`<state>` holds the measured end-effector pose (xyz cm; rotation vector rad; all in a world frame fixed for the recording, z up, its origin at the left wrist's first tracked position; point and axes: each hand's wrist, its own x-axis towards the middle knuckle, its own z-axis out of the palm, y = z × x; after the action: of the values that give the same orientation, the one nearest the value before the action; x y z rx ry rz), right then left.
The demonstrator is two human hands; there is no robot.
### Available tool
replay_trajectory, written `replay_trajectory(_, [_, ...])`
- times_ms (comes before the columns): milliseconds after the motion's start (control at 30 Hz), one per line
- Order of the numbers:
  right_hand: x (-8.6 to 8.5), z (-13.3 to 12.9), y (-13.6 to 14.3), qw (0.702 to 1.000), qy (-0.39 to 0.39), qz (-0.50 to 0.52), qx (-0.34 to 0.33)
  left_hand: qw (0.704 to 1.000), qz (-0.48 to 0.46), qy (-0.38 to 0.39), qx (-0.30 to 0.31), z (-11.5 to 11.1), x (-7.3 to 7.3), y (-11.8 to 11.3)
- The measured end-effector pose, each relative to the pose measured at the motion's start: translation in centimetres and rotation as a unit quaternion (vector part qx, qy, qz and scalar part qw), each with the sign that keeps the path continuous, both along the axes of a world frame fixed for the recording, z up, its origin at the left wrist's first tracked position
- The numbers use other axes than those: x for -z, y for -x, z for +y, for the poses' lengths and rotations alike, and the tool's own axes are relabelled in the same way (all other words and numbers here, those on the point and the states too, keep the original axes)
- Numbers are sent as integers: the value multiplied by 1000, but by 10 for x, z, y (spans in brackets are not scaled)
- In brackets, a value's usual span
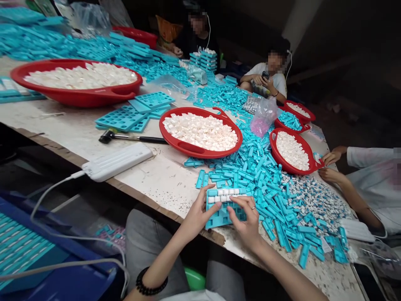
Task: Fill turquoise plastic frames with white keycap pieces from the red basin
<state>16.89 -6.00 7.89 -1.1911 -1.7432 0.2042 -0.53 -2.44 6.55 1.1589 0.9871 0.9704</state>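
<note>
A turquoise plastic tray (223, 207), a shallow grid of square pockets, lies at the near edge of a worn, speckled table (150, 175). Small white blocks fill its far row and part of the next; the remaining pockets show bare. The left hand (198, 214) grips the tray's left side with thumb on top and fingers curled beneath, while the right hand (247, 221), a ring on one finger, rests fingertips pressed flat on the tray's right half.

Just beyond and to the right sprawls a loose heap of turquoise plastic strips (260, 175), narrow and rectangular, mixed on the far right with scattered white blocks (313, 200). Four red oval basins hold more white blocks: the nearest (200, 131) in the centre, a large one (77, 79) at far left, another (293, 150) at right, and a smaller one (299, 109) behind it. A stack of empty trays (138, 110) lies between the two leftmost basins, with a black-headed mallet (131, 137) near it and a white power bank (117, 161), cable attached, at the table's near left edge. Three other people sit around the far and right sides.
</note>
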Motion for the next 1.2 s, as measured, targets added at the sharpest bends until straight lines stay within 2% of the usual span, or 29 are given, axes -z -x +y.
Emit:
replay_trajectory(67, [-12,13,-1,1000,-14,3,11,1000,-14,2,6,0,1,0])
replay_trajectory(133, [-28,39,0,1000,-22,-12,4,1000,-22,0,11,0,2,2])
replay_trajectory(233, [-52,96,9,997,1,-74,-2,1000,-11,-9,-7,1,4,4])
replay_trajectory(300, [-65,141,18,984,64,-166,23,1000,-18,-5,-8,0,6,5])
replay_trajectory(333, [-70,162,23,970,106,-213,41,1000,-27,-1,-2,-1,7,5])
replay_trajectory(433, [-79,217,37,952,152,-254,74,999,-43,12,-22,-2,12,4])
replay_trajectory(500, [-80,241,43,944,179,-261,96,997,-42,6,-64,-1,18,3])
replay_trajectory(533, [-79,250,44,939,194,-264,105,997,-46,1,-66,0,21,3])
replay_trajectory(767, [-64,265,40,926,227,-279,112,994,-76,3,-79,11,36,2])
replay_trajectory(1033, [-58,268,41,933,225,-256,118,994,-76,7,-76,12,35,4])
replay_trajectory(1200, [-54,268,38,944,212,-221,122,991,-72,62,-95,15,41,9])
